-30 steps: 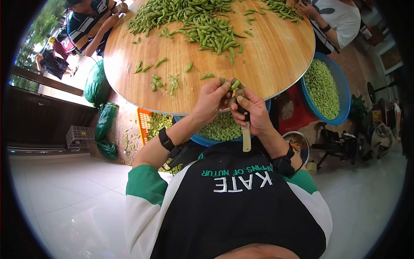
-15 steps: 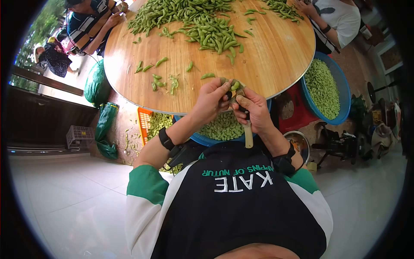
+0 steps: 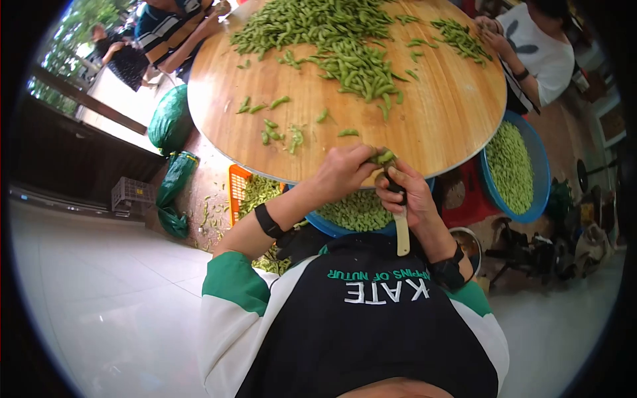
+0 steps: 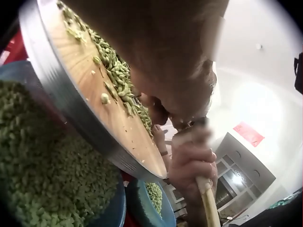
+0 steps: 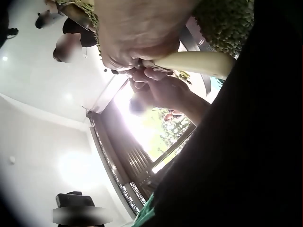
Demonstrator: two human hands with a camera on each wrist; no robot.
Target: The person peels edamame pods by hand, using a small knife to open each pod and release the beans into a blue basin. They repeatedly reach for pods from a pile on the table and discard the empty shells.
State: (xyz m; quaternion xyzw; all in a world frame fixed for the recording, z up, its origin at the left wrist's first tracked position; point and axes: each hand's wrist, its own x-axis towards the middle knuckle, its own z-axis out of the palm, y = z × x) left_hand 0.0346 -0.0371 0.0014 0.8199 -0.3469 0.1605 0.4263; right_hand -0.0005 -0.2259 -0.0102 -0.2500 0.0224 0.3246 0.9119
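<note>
In the head view my left hand [image 3: 342, 171] pinches a green soybean pod [image 3: 383, 158] just past the table's near edge. My right hand [image 3: 413, 194] is close beside it, fingers curled round a knife with a cream handle [image 3: 402, 235]. The handle points down toward my shirt, and the blade is hidden by the fingers. Dark covers show on some fingertips. Below both hands sits a blue basin of shelled beans [image 3: 355, 213]. The right wrist view shows the handle [image 5: 194, 63] sticking out of the right hand [image 5: 142, 33], with the left hand [image 5: 165, 92] near it.
A heap of pods [image 3: 318, 40] covers the far part of the round wooden table [image 3: 438, 126], with loose pods [image 3: 271, 132] at left. Another blue basin [image 3: 541, 166] stands right, an orange basket [image 3: 239, 189] left. Two people [image 3: 176, 30] [image 3: 541, 53] sit across.
The head view has swung, so the table and hands appear farther right and lower. Both hands stay together at the pod, the knife still in the right one.
</note>
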